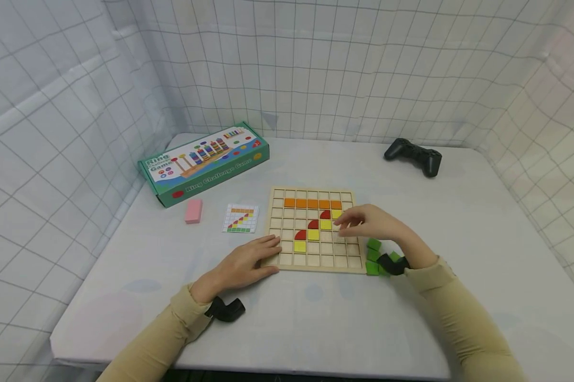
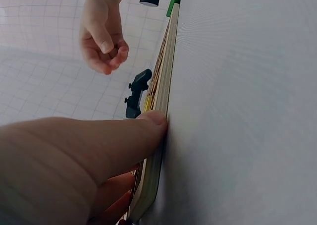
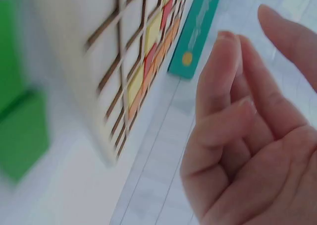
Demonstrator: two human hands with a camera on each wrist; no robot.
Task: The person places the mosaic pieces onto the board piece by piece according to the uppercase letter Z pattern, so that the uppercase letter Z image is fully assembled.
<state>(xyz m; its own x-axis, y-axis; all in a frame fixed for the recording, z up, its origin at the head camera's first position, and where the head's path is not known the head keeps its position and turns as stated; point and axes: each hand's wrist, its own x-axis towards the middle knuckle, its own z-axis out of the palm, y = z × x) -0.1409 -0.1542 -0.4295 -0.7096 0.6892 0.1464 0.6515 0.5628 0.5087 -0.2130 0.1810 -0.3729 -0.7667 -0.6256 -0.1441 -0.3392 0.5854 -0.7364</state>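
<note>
A wooden grid board (image 1: 287, 260) lies in front of me. It carries a row of orange squares (image 1: 312, 203) near the far side, and below it a slanting line of yellow squares (image 1: 299, 246) and three red rounded pieces (image 1: 300, 234). My left hand (image 1: 241, 265) rests at the board's near left corner, fingers stretched over the left edge and thumb (image 2: 148, 123) against the near edge. Above the board's right side hovers my right hand (image 1: 375, 223), its fingers loosely bent and nothing between them, as the right wrist view (image 3: 247, 131) also shows.
Several green squares (image 1: 373, 254) lie beside the board's right edge, partly under the right wrist. Left of the board are a pattern card (image 1: 240, 218) and a pink block (image 1: 193, 211). Farther back stand a green game box (image 1: 206, 164) and a black game controller (image 1: 413, 156).
</note>
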